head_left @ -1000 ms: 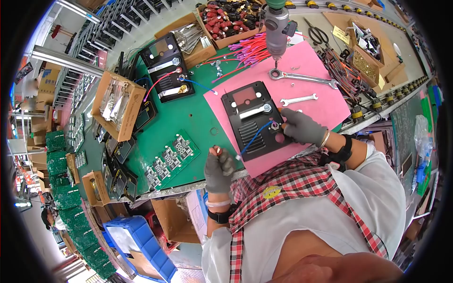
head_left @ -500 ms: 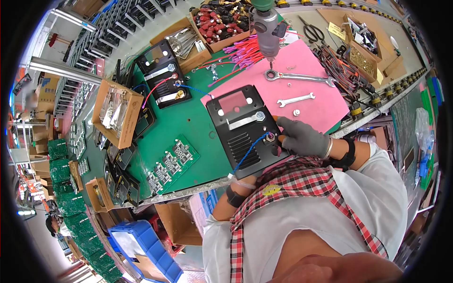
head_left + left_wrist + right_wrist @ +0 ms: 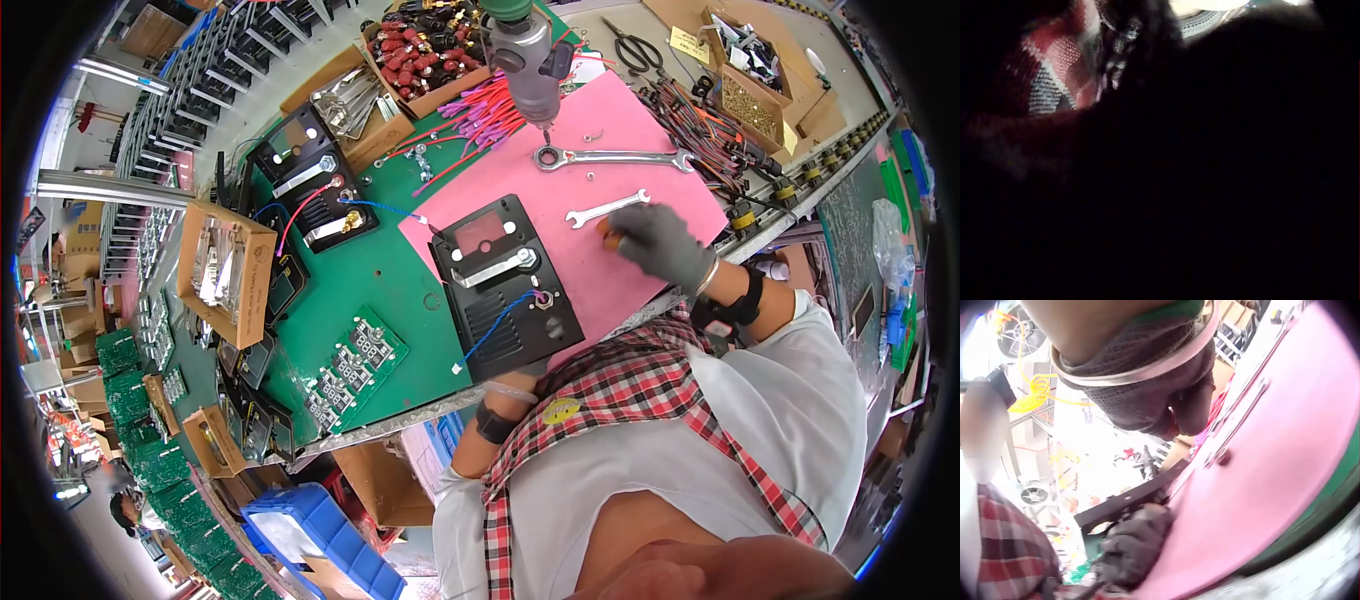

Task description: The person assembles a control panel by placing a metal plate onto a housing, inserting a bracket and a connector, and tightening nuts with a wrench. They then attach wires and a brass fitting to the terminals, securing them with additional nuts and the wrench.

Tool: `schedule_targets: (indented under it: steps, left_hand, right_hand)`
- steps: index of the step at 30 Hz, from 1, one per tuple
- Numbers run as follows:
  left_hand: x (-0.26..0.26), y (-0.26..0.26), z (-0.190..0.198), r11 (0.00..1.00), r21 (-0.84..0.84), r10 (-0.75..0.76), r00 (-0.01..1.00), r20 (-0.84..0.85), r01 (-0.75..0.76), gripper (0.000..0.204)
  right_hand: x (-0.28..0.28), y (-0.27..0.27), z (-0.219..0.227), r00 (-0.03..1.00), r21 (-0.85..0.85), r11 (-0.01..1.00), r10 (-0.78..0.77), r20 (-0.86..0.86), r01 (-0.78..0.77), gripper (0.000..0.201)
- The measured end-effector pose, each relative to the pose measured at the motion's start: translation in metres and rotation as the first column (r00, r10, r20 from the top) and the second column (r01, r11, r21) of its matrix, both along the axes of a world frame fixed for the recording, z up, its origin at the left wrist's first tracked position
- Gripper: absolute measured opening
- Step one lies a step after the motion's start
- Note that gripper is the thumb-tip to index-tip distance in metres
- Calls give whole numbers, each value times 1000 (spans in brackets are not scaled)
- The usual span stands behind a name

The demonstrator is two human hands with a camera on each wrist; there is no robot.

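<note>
My gloved right hand (image 3: 665, 245) is over the pink mat (image 3: 590, 270), bare fingertips just below the small open-end wrench (image 3: 608, 208). They cover the spot where a small silver nut lay; I cannot tell whether they pinch it. A black metal panel (image 3: 515, 335) with vent slots, a metal strip and a blue twisted wire (image 3: 495, 333) overlaps the mat's left side. In the head view my left hand is hidden under the panel. The right wrist view shows that left hand (image 3: 1138, 547), fingers curled, against the panel (image 3: 1129, 500). Nearly everything in the left wrist view is dark.
A power screwdriver (image 3: 525, 75) hangs over a large ratchet wrench (image 3: 620, 159). Another wired panel (image 3: 310, 185) and display circuit boards (image 3: 350, 370) sit on the green mat. Boxes of red terminals (image 3: 420, 60), metal strips (image 3: 350, 100) and brass screws (image 3: 750, 108) stand behind.
My left hand, first beside the panel, went beneath it. My right hand left the wire terminal at the panel's edge and moved to the nut's spot near the small wrench. The panel shifted left.
</note>
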State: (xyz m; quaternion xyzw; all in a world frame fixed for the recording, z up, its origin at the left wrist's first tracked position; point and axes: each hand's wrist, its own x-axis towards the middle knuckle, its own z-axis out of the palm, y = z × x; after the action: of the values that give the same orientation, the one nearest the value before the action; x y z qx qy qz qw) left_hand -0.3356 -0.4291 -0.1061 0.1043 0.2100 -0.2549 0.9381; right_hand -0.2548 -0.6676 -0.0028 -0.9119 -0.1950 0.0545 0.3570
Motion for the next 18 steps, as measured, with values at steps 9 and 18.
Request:
schedule_targets:
  steps: [9, 18]
  left_hand:
    - [0, 0, -11, 992, 115, -62, 990, 125, 47, 45]
    - [1, 2, 15, 994, -92, -27, 968, 250, 51, 40]
  right_hand:
    - [0, -16, -28, 950, -249, 960, 193, 246, -130, 17]
    - [22, 38, 17, 916, 70, 928, 345, 204, -365, 14]
